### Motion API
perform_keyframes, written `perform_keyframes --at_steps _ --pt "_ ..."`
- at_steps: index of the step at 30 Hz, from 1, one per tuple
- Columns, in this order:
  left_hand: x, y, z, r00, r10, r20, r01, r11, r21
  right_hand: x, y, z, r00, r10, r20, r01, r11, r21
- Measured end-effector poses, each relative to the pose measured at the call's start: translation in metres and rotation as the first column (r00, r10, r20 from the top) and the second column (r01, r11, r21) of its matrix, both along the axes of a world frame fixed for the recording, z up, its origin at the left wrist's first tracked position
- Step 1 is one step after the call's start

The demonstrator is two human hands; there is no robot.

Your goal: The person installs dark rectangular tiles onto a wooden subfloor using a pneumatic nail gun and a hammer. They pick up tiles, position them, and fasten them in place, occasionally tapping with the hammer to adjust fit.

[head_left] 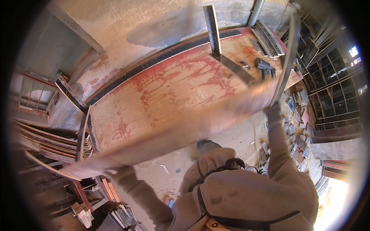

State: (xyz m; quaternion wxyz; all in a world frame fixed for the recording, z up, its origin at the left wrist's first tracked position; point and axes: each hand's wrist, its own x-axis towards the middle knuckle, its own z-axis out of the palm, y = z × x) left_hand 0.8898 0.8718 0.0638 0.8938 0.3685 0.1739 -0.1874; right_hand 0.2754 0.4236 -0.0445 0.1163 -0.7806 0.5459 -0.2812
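One left hand (118, 173), one right hand (272, 108), at a blurred board (185, 133), fingers' state too unclear to tell

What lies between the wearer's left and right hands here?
In the head view, a long, motion-blurred board spans the stretch from the left hand to the right hand.

Motion smears the long panel (185, 133) before you, which hides the near edge of the desk (165, 90). Blur leaves the fingers of your left hand (119, 172) and right hand (273, 108) too unclear to make out.
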Motion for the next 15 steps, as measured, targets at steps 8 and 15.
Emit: perform_keyframes --at_steps 8,15 --pt "-0.052 0.084 -0.239 0.944 -0.324 0.060 0.329 0.932 -0.153 -0.073 0.151 -0.154 -0.240 -0.910 0.340 -0.205 0.389 0.898" --pt "0.006 0.012 -0.248 0.924 -0.372 0.094 0.307 0.863 0.400 -0.004 0.107 -0.226 0.065 -0.944 0.323 -0.315 0.288 0.904"
